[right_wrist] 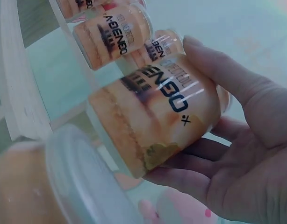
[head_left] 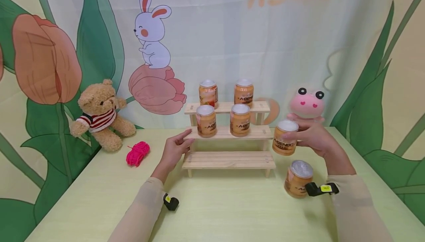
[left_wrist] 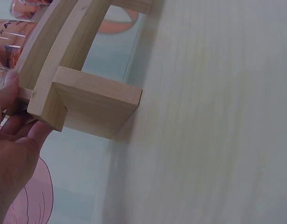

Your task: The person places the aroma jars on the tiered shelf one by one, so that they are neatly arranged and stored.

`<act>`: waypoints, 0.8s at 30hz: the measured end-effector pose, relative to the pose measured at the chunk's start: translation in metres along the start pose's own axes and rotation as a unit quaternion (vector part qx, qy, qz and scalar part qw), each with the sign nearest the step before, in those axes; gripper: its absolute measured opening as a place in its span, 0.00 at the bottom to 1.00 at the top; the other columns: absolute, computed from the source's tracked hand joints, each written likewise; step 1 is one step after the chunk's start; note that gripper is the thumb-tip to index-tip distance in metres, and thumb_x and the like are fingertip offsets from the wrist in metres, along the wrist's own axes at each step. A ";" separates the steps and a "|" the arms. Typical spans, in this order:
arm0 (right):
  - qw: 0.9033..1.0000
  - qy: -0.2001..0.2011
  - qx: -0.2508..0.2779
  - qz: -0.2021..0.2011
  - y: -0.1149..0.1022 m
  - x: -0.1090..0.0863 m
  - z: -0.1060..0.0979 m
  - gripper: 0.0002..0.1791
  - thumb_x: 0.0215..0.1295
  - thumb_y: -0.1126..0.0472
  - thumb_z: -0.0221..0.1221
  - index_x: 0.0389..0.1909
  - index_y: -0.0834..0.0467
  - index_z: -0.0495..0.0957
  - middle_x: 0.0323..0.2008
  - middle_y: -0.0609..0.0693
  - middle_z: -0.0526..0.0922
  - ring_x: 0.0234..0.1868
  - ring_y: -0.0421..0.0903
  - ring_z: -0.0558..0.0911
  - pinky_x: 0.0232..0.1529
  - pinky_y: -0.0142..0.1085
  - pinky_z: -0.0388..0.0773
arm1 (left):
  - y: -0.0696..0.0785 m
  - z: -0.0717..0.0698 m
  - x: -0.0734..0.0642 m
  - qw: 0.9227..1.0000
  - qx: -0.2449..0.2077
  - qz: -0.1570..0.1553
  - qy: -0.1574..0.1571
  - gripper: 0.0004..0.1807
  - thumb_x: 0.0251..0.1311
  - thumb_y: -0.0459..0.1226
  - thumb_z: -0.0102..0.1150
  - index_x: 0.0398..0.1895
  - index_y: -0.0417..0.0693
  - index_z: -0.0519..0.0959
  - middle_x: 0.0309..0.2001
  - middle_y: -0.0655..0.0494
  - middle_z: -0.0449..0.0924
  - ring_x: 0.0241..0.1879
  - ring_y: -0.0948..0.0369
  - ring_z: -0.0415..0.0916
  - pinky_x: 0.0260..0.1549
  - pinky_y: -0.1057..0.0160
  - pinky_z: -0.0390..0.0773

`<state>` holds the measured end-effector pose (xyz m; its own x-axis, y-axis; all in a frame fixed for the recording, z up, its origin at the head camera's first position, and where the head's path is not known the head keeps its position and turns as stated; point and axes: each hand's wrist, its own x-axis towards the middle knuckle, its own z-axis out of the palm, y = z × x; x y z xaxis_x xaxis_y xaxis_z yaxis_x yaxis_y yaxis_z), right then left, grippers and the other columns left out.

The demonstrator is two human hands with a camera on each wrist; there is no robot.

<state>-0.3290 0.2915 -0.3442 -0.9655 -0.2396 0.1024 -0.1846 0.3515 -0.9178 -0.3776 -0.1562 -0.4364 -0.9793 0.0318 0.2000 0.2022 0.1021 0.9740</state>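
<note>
My right hand (head_left: pixel 317 138) grips an orange-labelled jar (head_left: pixel 284 147) with a silvery lid, upright and raised at the right end of the rack. In the right wrist view, thumb and fingers wrap its sides, and dark "BENBO" lettering (right_wrist: pixel 167 88) shows on the label. At the other end, my left hand (head_left: pixel 172 153) holds the middle tier of a three-step wooden rack (head_left: pixel 229 159). The left wrist view shows its thumb (left_wrist: pixel 10 86) above the board and fingers beneath. Two similar jars (head_left: pixel 240 121) stand on the middle tier, and two more (head_left: pixel 244 92) on the top one.
Another such jar (head_left: pixel 299 179) stands on the table (head_left: pixel 232 208) below the held one, partly behind the right wrist's camera. A pink plush toy (head_left: pixel 307 103) sits behind the right hand. Further left are a teddy bear (head_left: pixel 103 114) and a bundle of pink yarn (head_left: pixel 137 153).
</note>
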 end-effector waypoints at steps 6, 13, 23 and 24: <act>0.999 -0.036 0.015 -0.006 -0.007 0.000 0.012 0.31 0.62 0.62 0.69 0.62 0.72 0.74 0.71 0.63 0.63 0.51 0.50 0.80 0.48 0.45 0.82 | 0.002 -0.001 -0.001 1.000 0.007 0.000 0.003 0.27 0.65 0.37 0.65 0.68 0.50 0.75 0.50 0.40 0.84 0.53 0.47 0.79 0.47 0.59 0.82; 0.997 -0.073 0.013 0.015 -0.015 0.006 0.041 0.35 0.57 0.59 0.73 0.64 0.66 0.74 0.49 0.55 0.84 0.50 0.52 0.81 0.50 0.46 0.81 | 0.001 -0.004 -0.001 1.000 0.008 -0.004 0.000 0.27 0.66 0.37 0.64 0.68 0.51 0.74 0.50 0.39 0.84 0.43 0.62 0.80 0.49 0.54 0.82; 0.994 -0.098 0.052 0.004 -0.018 0.017 0.093 0.31 0.53 0.60 0.75 0.59 0.64 0.80 0.47 0.56 0.86 0.48 0.50 0.84 0.50 0.45 0.82 | 0.015 -0.001 -0.009 1.000 0.012 0.010 -0.011 0.26 0.67 0.33 0.62 0.68 0.43 0.73 0.48 0.38 0.84 0.39 0.66 0.80 0.48 0.55 0.82; 0.994 -0.097 0.053 0.003 -0.018 0.017 0.098 0.31 0.53 0.60 0.76 0.59 0.64 0.80 0.47 0.56 0.86 0.48 0.50 0.84 0.50 0.45 0.81 | 0.015 0.000 -0.009 1.000 0.012 0.013 -0.011 0.26 0.67 0.34 0.63 0.68 0.44 0.73 0.47 0.39 0.85 0.39 0.66 0.80 0.46 0.57 0.83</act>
<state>-0.3244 0.1925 -0.3631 -0.9109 -0.4114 0.0314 -0.1492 0.2576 -0.9547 -0.3663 -0.1553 -0.4239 -0.9731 0.0561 0.2235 0.2289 0.1238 0.9655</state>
